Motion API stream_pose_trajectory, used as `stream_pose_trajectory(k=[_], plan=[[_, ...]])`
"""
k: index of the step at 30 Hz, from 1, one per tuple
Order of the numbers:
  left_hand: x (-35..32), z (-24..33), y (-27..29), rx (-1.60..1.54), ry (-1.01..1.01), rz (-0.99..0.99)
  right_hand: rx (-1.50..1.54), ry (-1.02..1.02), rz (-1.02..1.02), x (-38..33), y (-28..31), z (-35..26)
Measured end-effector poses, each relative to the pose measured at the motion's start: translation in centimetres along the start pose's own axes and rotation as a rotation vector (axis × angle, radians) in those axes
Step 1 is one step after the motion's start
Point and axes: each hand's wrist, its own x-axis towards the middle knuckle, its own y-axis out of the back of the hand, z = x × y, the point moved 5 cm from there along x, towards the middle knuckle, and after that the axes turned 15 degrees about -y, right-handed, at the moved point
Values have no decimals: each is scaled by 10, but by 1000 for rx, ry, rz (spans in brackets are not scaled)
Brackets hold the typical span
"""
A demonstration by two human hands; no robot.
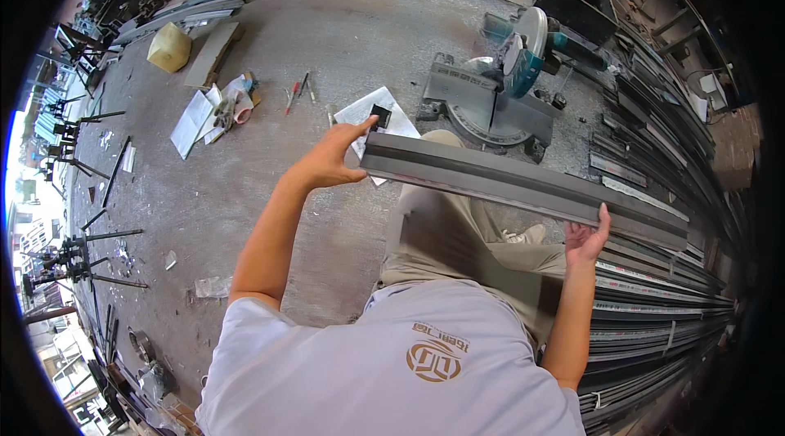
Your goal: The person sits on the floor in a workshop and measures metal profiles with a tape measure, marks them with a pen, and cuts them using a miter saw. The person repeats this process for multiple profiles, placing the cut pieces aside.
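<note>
A long dark grey metal profile (491,174) with a lengthwise groove is held up across my knees, slanting down to the right. My left hand (337,156) grips its left end, fingers and thumb spread around the end. Further along to the right, my right hand (585,241) holds it from the near edge, thumb up against its side and the other fingers partly hidden beneath. A small black piece (380,116) shows by my left fingertips, over a white paper sheet (391,99); whether my fingers touch it I cannot tell.
A mitre saw (499,93) stands on the floor ahead, right of the paper. Long profiles (654,305) are stacked along the right. Pens (301,93), papers (196,121), a yellowish plastic container (169,48) and a board (211,56) lie ahead to the left. Black stands (74,264) line the left.
</note>
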Motion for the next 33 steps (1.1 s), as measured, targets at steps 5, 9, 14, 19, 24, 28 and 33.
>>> stream_pose_trajectory(k=[5,9,14,19,24,28,33], plan=[[-9,40,-19,330,-78,63,-258,-74,-23,-36,-91,82],[27,86,-73,306,-253,85,-349,-116,-82,-63,-151,142],[43,103,-85,119,-189,239,-613,-213,-411,-87,-192,177],[-4,40,-20,228,-93,515,-1308,357,-289,-65,-155,115],[-50,18,66,378,-88,837,-1764,502,346,39,59,41],[-80,1,85,367,-8,988,-2098,317,630,33,145,8],[-93,-17,69,362,200,946,-2100,232,682,49,116,-3]])
